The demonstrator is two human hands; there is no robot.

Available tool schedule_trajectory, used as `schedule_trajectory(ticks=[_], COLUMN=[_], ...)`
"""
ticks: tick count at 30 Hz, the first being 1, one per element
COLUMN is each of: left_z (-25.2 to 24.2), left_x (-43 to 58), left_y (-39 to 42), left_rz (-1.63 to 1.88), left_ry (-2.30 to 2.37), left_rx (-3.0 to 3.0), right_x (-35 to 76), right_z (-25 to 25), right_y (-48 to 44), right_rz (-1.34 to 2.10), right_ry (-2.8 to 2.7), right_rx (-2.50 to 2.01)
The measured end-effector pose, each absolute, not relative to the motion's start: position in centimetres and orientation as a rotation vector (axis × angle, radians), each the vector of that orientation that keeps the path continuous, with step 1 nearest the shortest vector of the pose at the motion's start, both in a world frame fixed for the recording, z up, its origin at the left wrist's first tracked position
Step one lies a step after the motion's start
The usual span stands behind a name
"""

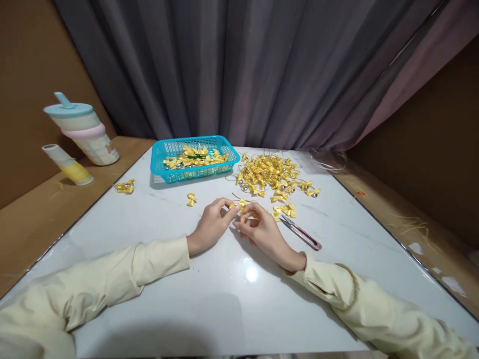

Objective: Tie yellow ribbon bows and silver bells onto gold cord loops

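Observation:
Over the middle of the white table, my left hand point(213, 223) pinches a small yellow ribbon bow point(241, 204) between thumb and fingertips. My right hand point(266, 234) is bent close against the bow's right side, its fingers curled together; what they grip, if anything, is too small to make out. A thin golden cord point(239, 197) shows just beyond the fingertips. Pink-handled thread snips point(301, 233) lie to the right of my right hand. Behind them spreads a heap of yellow bows point(267, 172) with golden cords and silvery bells. One loose bow point(191, 199) rests left of my hands.
A turquoise basket point(194, 139) with more bows stands at the back. Some bows point(125, 186) lie at the left edge. Beyond them are a lidded tumbler point(80, 132) and a yellow-white cylinder point(68, 165). A grey curtain point(239, 70) hangs behind; cord scraps point(413, 227) lie at right.

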State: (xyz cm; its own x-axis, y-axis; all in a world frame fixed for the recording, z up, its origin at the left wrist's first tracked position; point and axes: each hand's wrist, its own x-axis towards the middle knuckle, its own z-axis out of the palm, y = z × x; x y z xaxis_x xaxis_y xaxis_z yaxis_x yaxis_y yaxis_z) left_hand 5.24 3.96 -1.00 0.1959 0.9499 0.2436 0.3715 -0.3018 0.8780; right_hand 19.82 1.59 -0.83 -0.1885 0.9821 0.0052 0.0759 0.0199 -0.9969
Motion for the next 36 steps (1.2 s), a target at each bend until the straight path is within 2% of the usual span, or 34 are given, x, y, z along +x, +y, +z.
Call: schedule_trajectory(ticks=[6,12,36], left_z=[-1.4,-1.4,-1.3], left_x=[5.2,5.2,5.1], left_y=[3.9,3.8,3.9], left_rz=[1.12,1.143,1.118], left_ry=[1.233,1.203,1.186], left_rx=[1.853,1.963,1.903], right_x=[20.0,20.0,20.5], right_z=[-0.3,0.6,0.6], right_y=[1.8,2.1,2.5], right_rz=[1.475,1.653,1.806], right_ry=[-1.393,-1.292,-1.168], right_rx=[-1.299,-1.229,-1.169])
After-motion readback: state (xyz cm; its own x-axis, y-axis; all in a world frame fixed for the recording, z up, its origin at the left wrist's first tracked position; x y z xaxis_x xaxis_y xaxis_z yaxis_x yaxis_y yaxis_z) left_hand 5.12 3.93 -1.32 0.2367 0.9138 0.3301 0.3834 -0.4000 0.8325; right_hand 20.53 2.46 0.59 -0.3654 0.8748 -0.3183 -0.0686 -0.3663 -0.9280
